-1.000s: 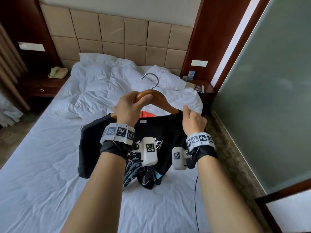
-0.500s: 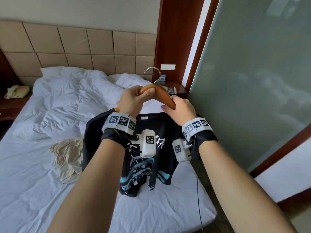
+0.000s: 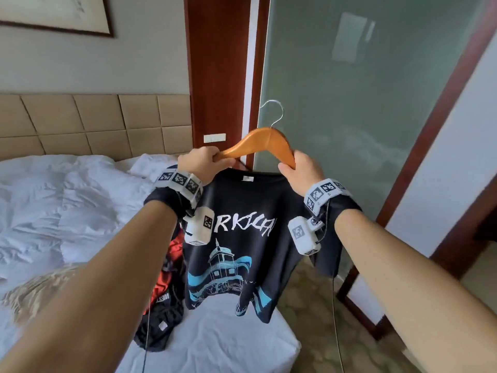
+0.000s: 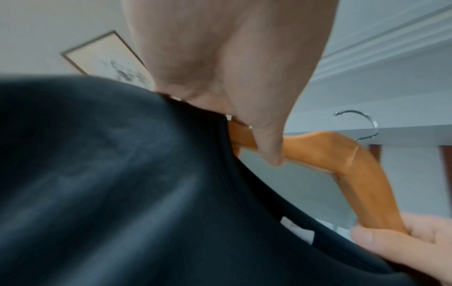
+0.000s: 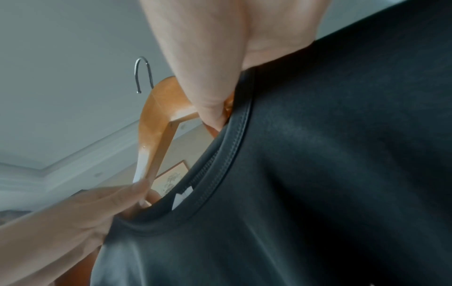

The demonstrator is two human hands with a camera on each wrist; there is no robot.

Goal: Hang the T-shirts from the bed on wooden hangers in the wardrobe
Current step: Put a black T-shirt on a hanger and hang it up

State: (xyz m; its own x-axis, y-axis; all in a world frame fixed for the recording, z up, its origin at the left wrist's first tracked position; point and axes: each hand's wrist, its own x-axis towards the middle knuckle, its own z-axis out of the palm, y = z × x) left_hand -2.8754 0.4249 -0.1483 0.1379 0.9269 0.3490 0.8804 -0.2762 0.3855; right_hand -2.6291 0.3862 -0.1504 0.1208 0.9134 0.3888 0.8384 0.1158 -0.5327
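T-shirt [image 3: 242, 238], white print "RKICA"

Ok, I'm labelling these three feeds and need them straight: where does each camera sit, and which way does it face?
Head: on the head, facing forward and down at the black printed T-shirt on the orange wooden hanger; both forearms, left hand, right hand.
Left wrist: under the left hand, looking up.
Right wrist: under the right hand, looking up.
Shared: the wrist views both show the hanger's metal hook.
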